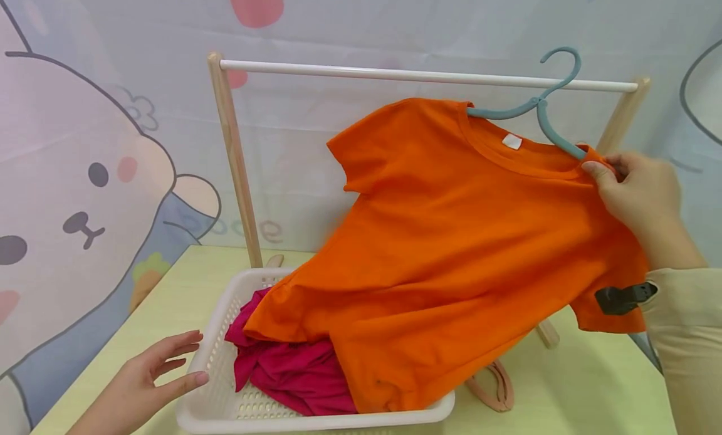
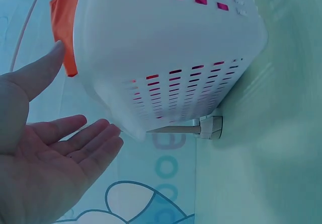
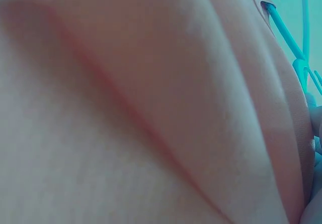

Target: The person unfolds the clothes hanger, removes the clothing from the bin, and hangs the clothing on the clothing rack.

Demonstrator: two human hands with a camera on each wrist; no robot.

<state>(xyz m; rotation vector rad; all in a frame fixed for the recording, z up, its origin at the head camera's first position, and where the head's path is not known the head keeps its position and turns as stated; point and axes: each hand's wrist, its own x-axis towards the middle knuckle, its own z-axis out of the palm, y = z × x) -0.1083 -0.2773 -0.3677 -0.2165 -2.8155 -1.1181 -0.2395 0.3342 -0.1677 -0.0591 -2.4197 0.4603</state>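
Observation:
An orange T-shirt [image 1: 451, 215] hangs slanted from a blue-grey hanger [image 1: 539, 103] set inside its neck. At the right shoulder, my right hand [image 1: 648, 193] pinches the shirt's neckline over the hanger's arm. The hanger's hook overlaps the white rail in the head view. The shirt's lower part drapes into a white basket [image 1: 205, 360], over a crumpled magenta cloth [image 1: 304, 375]. Beside the basket's left rim, my left hand [image 1: 155, 372] holds nothing, its fingers spread and relaxed. Orange fabric fills most of the right wrist view, with the hanger [image 3: 287, 30] at its upper right.
A clothes rack with a white rail [image 1: 361, 71] and wooden legs [image 1: 234, 159] stands behind the basket on a pale yellow table [image 1: 609, 378]. A pinkish-brown looped piece [image 1: 507, 388] lies right of the basket. Behind hangs a cartoon-printed cloth [image 1: 84, 140].

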